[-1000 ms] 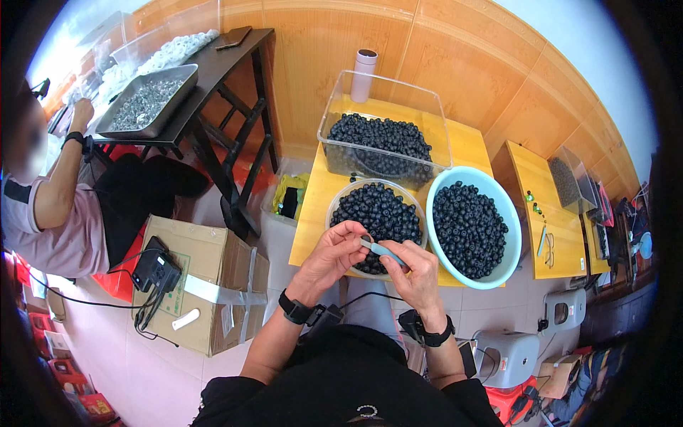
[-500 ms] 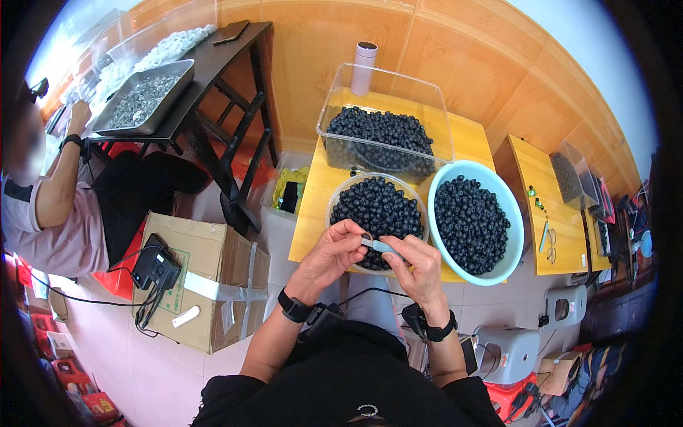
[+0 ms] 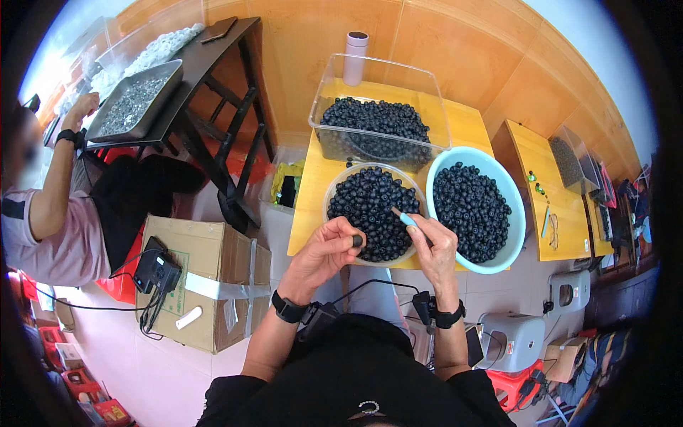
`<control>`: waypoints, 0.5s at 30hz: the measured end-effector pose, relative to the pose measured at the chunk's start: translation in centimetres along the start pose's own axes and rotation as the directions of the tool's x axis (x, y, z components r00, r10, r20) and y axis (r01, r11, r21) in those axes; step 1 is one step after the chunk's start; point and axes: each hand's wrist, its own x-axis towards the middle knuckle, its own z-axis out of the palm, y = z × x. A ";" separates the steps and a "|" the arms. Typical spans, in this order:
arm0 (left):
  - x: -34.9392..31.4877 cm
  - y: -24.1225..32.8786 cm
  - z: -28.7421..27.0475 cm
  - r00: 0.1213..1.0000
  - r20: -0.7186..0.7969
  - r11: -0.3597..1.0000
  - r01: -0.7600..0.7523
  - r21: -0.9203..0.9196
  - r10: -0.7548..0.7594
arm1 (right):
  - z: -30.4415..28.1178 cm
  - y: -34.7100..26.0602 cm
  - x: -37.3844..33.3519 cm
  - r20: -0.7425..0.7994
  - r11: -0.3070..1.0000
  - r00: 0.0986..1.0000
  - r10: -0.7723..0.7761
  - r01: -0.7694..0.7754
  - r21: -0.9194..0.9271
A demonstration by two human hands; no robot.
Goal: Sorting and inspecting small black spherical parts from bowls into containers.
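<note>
In my left hand (image 3: 324,257), a single black bead (image 3: 357,241) is pinched between thumb and fingertips. My right hand (image 3: 434,248) grips a small knife (image 3: 405,218) by its light blue handle, its short blade pointing up and left over the beads. The two hands are apart, both at the near side of a clear round tub (image 3: 377,165) filled with black beads (image 3: 370,199). To the right of the tub stands a light blue basin (image 3: 518,229), also heaped with black beads. Behind them is a clear rectangular box (image 3: 398,78) holding more.
A yellow table (image 3: 302,235) carries the containers, with a pink flask (image 3: 355,60) behind the box. On the left sit a cardboard box (image 3: 235,263) and another person (image 3: 53,228) at a dark table (image 3: 224,39) with a metal tray (image 3: 131,107). Another yellow table (image 3: 530,149) stands right.
My hands have drawn apart. The knife has left the bead in my left hand and moved right, over the tub. The other person's hand has shifted slightly.
</note>
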 end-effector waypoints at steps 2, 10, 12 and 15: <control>0.4 -0.1 -0.1 0.997 -0.076 1.000 -0.005 -0.026 0.003 | 0.2 -0.8 -0.4 0.018 0.999 1.000 0.009 -0.010 0.048; 0.6 -0.6 -0.9 0.992 -0.127 1.000 -0.005 -0.029 0.001 | -0.2 -3.7 -1.2 0.174 0.993 0.983 -0.053 0.034 0.112; 0.6 -0.6 -1.0 0.991 -0.134 1.000 -0.005 -0.026 0.001 | 0.0 -3.7 -1.2 0.177 0.993 0.983 -0.055 0.035 0.116; 0.5 -0.4 -1.1 0.993 -0.119 0.999 -0.002 -0.038 -0.002 | 0.2 -3.8 -1.2 0.183 0.991 0.980 -0.077 0.055 0.126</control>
